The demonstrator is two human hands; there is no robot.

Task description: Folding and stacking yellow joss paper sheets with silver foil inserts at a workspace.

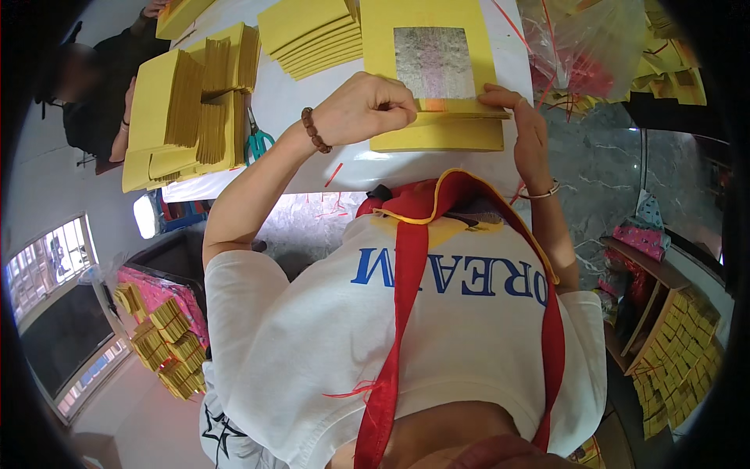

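A stack of yellow paper [437, 141] lies on the white table in front of me. Its top sheet carries a silver foil square [433, 62] with a pinkish band down the middle. The sheet's near edge is lifted into a fold. My left hand [367, 109] is curled closed at the left end of that fold; its fingertips are tucked out of sight. At the fold's right end, my right hand [523, 125] grips the edge, index finger along the top and the other fingers partly hidden.
Thick bundles of yellow paper [180, 109] stand at the table's left, beside teal-handled scissors [258, 142]. Fanned yellow packets [312, 39] lie farther back. A clear plastic bag [582, 47] is at the right. Another person [101, 94] is at the far left.
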